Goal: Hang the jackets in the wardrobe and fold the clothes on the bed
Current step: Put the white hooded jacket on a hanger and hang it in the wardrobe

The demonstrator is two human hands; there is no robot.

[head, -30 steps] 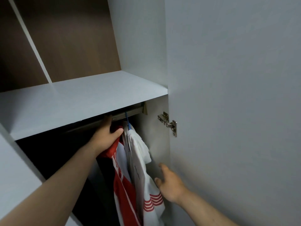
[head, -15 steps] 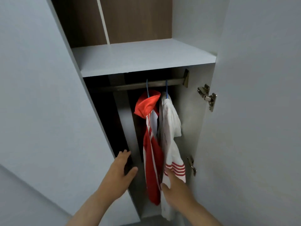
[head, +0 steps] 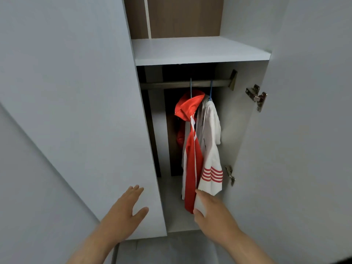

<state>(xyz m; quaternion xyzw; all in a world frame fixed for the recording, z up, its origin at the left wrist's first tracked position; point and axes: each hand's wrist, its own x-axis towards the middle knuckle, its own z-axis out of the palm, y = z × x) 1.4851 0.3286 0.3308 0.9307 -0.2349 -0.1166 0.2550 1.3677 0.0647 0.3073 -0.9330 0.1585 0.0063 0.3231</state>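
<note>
2 jackets are hanging side by side on the wardrobe rail (head: 171,85), the red jacket (head: 191,149) left of the white jacket (head: 210,149). Our right hand (head: 211,212) is pinching the white jacket's hem; our left hand (head: 123,212) is hovering, fingers straight and spread, by the left door (head: 85,111).

Left hand (head: 123,212) off rail (head: 181,85); right hand (head: 213,212) lower on white jacket (head: 209,145)

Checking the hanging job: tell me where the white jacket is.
Head view: white jacket hangs on the rail, right of the red jacket, hem in the right hand.
</note>
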